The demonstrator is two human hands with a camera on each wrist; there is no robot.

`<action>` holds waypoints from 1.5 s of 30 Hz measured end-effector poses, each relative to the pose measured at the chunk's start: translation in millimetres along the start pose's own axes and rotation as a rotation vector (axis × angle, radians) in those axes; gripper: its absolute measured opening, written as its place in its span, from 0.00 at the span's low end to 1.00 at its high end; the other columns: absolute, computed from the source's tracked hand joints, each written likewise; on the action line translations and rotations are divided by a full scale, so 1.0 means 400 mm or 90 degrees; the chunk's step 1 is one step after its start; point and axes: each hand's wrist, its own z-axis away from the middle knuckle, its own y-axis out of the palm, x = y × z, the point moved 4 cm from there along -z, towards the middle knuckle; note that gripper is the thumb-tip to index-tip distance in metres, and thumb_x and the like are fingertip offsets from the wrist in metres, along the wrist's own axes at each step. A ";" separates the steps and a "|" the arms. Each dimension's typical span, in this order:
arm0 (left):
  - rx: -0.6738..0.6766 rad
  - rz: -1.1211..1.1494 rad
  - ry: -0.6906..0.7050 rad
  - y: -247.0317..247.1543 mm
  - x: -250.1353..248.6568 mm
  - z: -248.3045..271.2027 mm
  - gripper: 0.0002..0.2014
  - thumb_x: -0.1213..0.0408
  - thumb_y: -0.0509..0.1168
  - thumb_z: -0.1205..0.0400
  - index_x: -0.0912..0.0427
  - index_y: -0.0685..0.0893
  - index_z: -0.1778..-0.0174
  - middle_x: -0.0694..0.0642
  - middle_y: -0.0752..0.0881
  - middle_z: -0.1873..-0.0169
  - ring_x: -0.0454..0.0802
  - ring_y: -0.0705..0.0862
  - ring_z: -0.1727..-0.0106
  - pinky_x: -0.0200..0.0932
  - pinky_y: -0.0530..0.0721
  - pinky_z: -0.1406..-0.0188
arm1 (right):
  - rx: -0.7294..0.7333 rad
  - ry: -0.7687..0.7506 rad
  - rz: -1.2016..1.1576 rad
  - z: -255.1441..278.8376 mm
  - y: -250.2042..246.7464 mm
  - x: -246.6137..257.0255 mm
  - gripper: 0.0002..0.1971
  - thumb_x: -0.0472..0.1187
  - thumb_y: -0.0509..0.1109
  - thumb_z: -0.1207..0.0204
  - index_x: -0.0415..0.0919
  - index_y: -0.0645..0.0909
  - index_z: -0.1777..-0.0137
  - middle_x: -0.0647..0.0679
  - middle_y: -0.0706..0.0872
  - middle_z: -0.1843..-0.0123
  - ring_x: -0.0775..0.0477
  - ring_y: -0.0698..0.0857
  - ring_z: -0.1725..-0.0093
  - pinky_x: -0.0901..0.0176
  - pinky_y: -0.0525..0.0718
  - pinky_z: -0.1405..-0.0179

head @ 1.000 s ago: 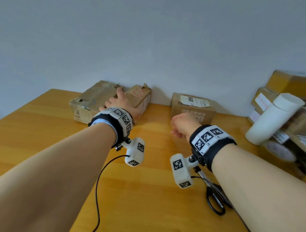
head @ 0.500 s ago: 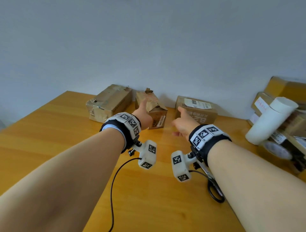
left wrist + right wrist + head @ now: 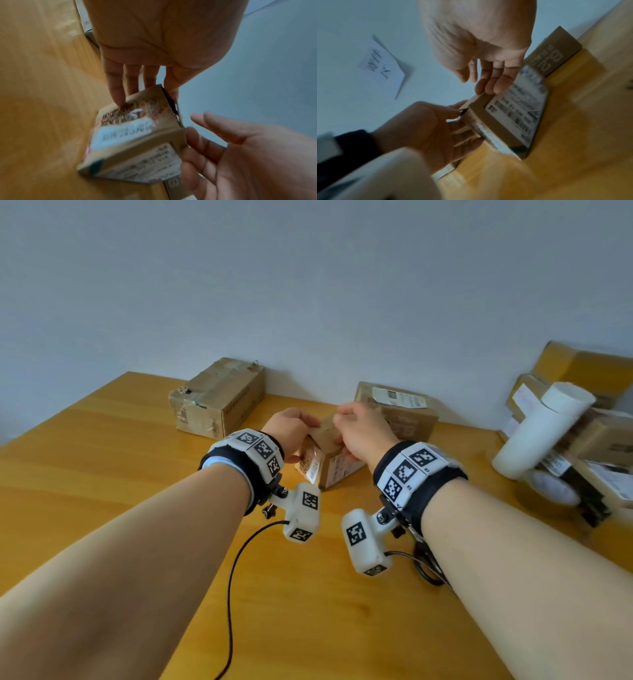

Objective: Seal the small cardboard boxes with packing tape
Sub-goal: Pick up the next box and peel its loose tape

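Both hands hold the small box (image 3: 327, 463) on the counter (image 3: 102, 460): left hand (image 3: 291, 429) fingers and right hand (image 3: 363, 433) fingers curl round its top.

White shipping labels on the small box (image 3: 334, 470), print too blurred to read

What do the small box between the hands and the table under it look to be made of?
Small box: brown cardboard, matte, with scuffed edges and pasted white paper labels. Table: wood or wood-look laminate, smooth yellow-orange with visible grain and a soft sheen; which one cannot be told.
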 end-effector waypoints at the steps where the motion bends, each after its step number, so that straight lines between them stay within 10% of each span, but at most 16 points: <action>1: 0.001 -0.002 0.005 0.007 0.001 0.015 0.14 0.69 0.57 0.17 0.46 0.85 0.53 0.55 0.87 0.47 0.56 0.85 0.44 0.56 0.88 0.44 | 0.000 0.003 -0.001 0.015 0.004 -0.003 0.16 0.48 0.63 0.13 0.53 0.77 0.27 0.48 0.84 0.34 0.42 0.88 0.41 0.40 0.90 0.42; 19: -0.004 -0.002 0.037 0.024 0.008 0.047 0.10 0.72 0.62 0.14 0.56 0.86 0.45 0.52 0.84 0.55 0.47 0.85 0.58 0.57 0.90 0.45 | -0.086 0.035 -0.108 0.063 0.000 -0.085 0.13 0.39 0.71 0.19 0.53 0.78 0.37 0.50 0.83 0.43 0.49 0.89 0.51 0.48 0.91 0.50; 23: 0.010 -0.026 0.031 0.020 -0.002 0.017 0.10 0.72 0.64 0.15 0.54 0.89 0.53 0.57 0.87 0.46 0.53 0.87 0.43 0.56 0.90 0.46 | -0.097 0.007 -0.072 0.046 -0.008 -0.088 0.13 0.39 0.71 0.19 0.51 0.79 0.36 0.52 0.82 0.41 0.52 0.85 0.49 0.49 0.89 0.45; 33: 0.054 0.109 0.019 0.027 0.028 -0.005 0.04 0.61 0.74 0.22 0.54 0.86 0.55 0.57 0.89 0.48 0.55 0.87 0.44 0.57 0.90 0.49 | -0.075 0.053 -0.167 0.004 -0.007 -0.105 0.14 0.35 0.76 0.23 0.51 0.81 0.43 0.51 0.85 0.42 0.48 0.86 0.44 0.51 0.88 0.49; 39: 0.075 0.076 0.064 0.039 0.043 -0.010 0.12 0.65 0.74 0.21 0.55 0.84 0.43 0.49 0.90 0.53 0.48 0.89 0.49 0.53 0.88 0.48 | -0.065 0.028 -0.187 -0.001 -0.013 -0.109 0.12 0.34 0.76 0.22 0.51 0.81 0.46 0.54 0.82 0.44 0.46 0.85 0.41 0.48 0.89 0.44; 45: 0.107 0.123 0.137 0.057 0.072 -0.023 0.11 0.66 0.69 0.16 0.51 0.83 0.39 0.46 0.87 0.61 0.37 0.87 0.67 0.36 0.83 0.67 | -0.049 -0.002 -0.156 -0.003 -0.016 -0.120 0.12 0.37 0.76 0.22 0.55 0.84 0.44 0.52 0.82 0.48 0.47 0.85 0.42 0.41 0.89 0.39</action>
